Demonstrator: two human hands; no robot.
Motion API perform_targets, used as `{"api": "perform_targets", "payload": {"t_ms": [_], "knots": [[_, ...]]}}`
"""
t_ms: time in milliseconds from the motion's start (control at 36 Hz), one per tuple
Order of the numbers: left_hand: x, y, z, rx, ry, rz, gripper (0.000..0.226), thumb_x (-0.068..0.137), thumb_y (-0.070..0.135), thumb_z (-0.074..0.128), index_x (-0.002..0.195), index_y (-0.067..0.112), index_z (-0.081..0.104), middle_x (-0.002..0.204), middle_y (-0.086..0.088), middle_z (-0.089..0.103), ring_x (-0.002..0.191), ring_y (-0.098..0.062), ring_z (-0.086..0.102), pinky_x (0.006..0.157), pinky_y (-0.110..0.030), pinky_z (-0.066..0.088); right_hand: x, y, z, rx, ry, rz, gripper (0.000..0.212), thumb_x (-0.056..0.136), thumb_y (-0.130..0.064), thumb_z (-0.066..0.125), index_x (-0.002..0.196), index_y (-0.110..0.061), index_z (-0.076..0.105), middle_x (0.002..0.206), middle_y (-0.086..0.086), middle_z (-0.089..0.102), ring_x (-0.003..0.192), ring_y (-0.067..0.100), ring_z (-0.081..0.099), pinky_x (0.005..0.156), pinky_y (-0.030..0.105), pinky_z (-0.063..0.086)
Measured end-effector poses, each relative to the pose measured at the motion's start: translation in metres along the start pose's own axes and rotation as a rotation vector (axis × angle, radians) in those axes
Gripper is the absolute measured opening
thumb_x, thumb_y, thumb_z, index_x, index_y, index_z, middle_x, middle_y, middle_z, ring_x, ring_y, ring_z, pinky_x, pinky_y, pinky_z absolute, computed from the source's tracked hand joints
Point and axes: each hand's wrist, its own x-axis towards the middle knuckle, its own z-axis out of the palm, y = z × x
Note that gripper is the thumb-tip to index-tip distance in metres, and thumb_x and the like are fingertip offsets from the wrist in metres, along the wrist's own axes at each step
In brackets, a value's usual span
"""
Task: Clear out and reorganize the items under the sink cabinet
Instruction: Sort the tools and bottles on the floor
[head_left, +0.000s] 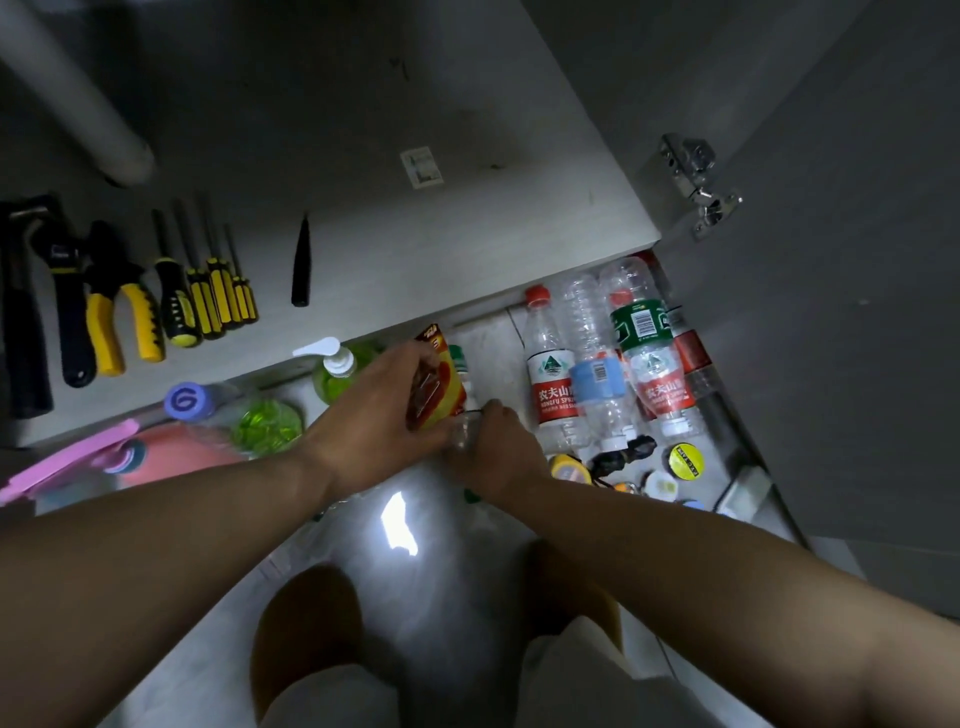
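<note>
**Packet and bottle both in hand at the cabinet front**

The left hand (374, 415) pinches a red-and-yellow packet (439, 382) just in front of the cabinet shelf (415, 249). It looks light and crinkly, best held by its edge. The right hand (498, 444) curls its fingers (493, 408) round a clear bottle (464, 434) touching the packet. It is likely empty and squashable, so grip it gently at mid-body.
</note>
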Motion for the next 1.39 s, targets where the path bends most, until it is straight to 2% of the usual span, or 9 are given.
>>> {"api": "perform_targets", "payload": {"t_ms": [111,444,583,694,861,1028,1111,1278,1389], "knots": [[0.008,0.001,0.009,0.066,0.043,0.054,0.061,0.077,0.05,0.075,0.124,0.038,0.039,0.117,0.016,0.044,0.105,-0.005,0.048,0.083,-0.021,0.044,-0.008,0.018,-0.024,-0.216,0.254,-0.095,0.071,0.083,-0.049,0.068,0.134,-0.016,0.031,0.123,0.009,0.051,0.092,0.028,0.066,0.071,0.041,0.058],[0.02,0.0,0.035,0.214,-0.02,0.116,0.052,0.079,0.044,0.074,0.12,0.024,0.05,0.113,0.002,0.053,0.103,-0.017,0.049,0.09,-0.034,0.046,0.015,0.024,-0.046,-0.571,0.287,-0.206,0.053,0.094,-0.031,0.062,0.136,-0.018,0.033,0.133,0.016,0.045,0.08,0.029,0.066,0.058,0.034,0.053],[0.023,0.002,0.04,0.222,-0.084,0.102,0.058,0.076,0.041,0.078,0.124,0.023,0.051,0.123,0.001,0.053,0.113,-0.02,0.048,0.096,-0.037,0.045,0.005,0.022,-0.047,-0.059,0.321,-0.249,0.017,0.1,-0.025,0.051,0.11,-0.012,0.055,0.109,0.01,0.056,0.083,0.024,0.062,0.067,0.039,0.054],[0.03,0.016,0.045,0.122,-0.028,0.165,0.05,0.077,0.048,0.074,0.118,0.028,0.052,0.118,0.007,0.052,0.109,-0.014,0.047,0.09,-0.037,0.048,-0.018,0.011,-0.062,0.721,-0.031,0.033,0.026,0.098,-0.044,0.054,0.101,-0.018,0.06,0.086,0.011,0.067,0.061,0.023,0.066,0.05,0.037,0.055],[0.046,0.036,0.06,0.015,0.063,0.212,0.083,0.069,0.047,0.086,0.138,0.033,0.04,0.14,0.007,0.04,0.129,-0.015,0.045,0.097,-0.034,0.05,-0.03,0.028,-0.097,0.74,0.13,0.04,0.006,0.096,-0.017,0.059,0.102,-0.016,0.059,0.092,0.014,0.07,0.068,0.023,0.07,0.056,0.035,0.057],[0.065,0.03,0.076,-0.132,-0.062,-0.265,0.075,0.078,0.03,0.082,0.136,0.02,0.036,0.118,0.0,0.051,0.103,-0.018,0.058,0.07,-0.023,0.043,-0.018,0.062,-0.148,0.936,0.355,0.227,0.015,0.096,-0.019,0.062,0.108,-0.011,0.061,0.09,0.01,0.071,0.067,0.016,0.066,0.061,0.029,0.051],[0.07,0.033,0.087,-0.224,-0.241,-0.326,0.065,0.084,0.02,0.075,0.141,0.013,0.043,0.128,0.0,0.06,0.108,-0.017,0.061,0.086,-0.028,0.051,-0.01,0.068,-0.158,1.053,0.397,0.271,0.021,0.093,-0.016,0.065,0.113,-0.01,0.06,0.085,0.01,0.072,0.061,0.011,0.065,0.052,0.023,0.048],[0.068,0.048,0.097,-0.305,-0.35,-0.339,0.07,0.086,0.009,0.071,0.147,0.014,0.038,0.136,-0.007,0.06,0.119,-0.022,0.06,0.102,-0.036,0.051,0.0,0.072,-0.155,0.997,0.541,0.296,0.045,0.087,-0.014,0.072,0.122,-0.019,0.045,0.096,-0.001,0.063,0.099,0.025,0.067,0.094,0.052,0.054],[0.068,0.046,0.095,-0.258,-0.36,-0.324,0.078,0.087,0.009,0.069,0.154,0.014,0.03,0.143,-0.007,0.055,0.124,-0.023,0.057,0.106,-0.039,0.049,-0.004,0.066,-0.151,0.814,0.583,0.224,0.042,0.087,-0.016,0.068,0.123,-0.022,0.047,0.105,0.005,0.06,0.099,0.024,0.065,0.082,0.047,0.054]]}}
